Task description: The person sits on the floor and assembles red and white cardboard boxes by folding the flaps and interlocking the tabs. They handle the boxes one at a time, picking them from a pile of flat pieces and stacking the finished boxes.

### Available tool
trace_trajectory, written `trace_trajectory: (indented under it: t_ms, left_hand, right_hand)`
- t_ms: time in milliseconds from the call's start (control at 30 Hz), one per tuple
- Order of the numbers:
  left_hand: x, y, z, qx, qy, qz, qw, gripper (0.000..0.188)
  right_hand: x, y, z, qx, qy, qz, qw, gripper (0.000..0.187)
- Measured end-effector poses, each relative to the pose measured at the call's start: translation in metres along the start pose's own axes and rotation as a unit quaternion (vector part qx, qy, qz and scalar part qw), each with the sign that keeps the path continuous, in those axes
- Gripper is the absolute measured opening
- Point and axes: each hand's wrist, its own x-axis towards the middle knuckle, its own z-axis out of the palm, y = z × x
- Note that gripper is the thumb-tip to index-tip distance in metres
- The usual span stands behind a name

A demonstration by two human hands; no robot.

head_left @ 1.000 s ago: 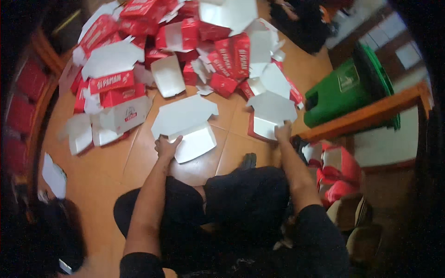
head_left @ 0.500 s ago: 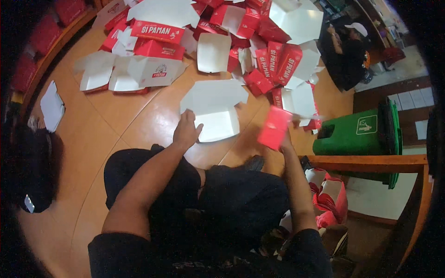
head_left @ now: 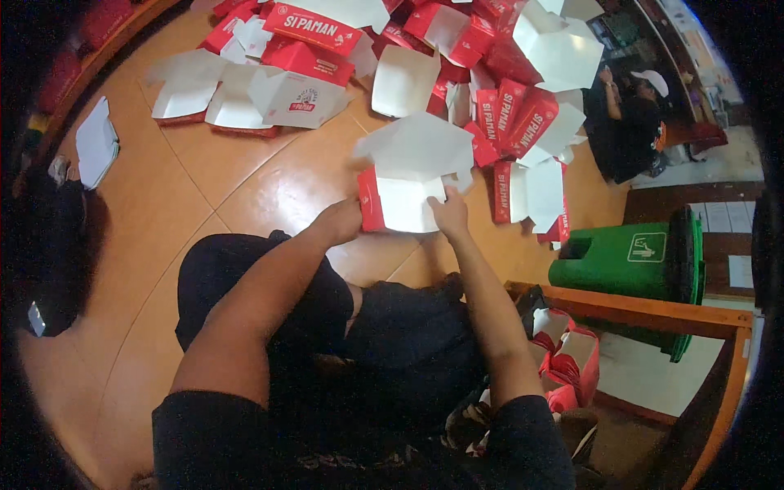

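A takeaway carton (head_left: 408, 202), white inside with a red outer side, is between my two hands above the tiled floor. Its white lid (head_left: 416, 147) stands open on the far side. My left hand (head_left: 339, 222) grips the red left side, its fingertips partly hidden. On the right wall, my right hand (head_left: 449, 214) pinches the edge with the thumb inside. Whether a second carton is nested in this one, I cannot tell. Just beyond lies a heap of red and white cartons (head_left: 523, 122), several of them open.
Flattened white card (head_left: 96, 143) lies on the floor at the left. A green wheeled bin (head_left: 625, 253) and a wooden rail (head_left: 637, 309) stand at the right, with red cartons (head_left: 572, 359) below the rail. Another person (head_left: 633, 122) in a white cap sits at the far right.
My right hand, which held a blurred red carton off to the right, has come inward to the open carton. My left hand has shifted to its red side. The view has turned slightly.
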Motion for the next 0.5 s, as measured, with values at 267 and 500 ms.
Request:
trace_trajectory:
  t_ms: [267,500]
  left_hand:
    - [0.009,0.01,-0.001,-0.062,0.025,-0.003,0.998,0.033]
    - [0.006,0.02,-0.021,-0.137,0.059,-0.021,0.989,0.014]
  right_hand:
    - [0.002,0.059,-0.007,-0.013,0.039,0.042,0.998,0.051]
    - [0.002,0.048,-0.009,-0.068,0.07,0.066,0.993,0.046]
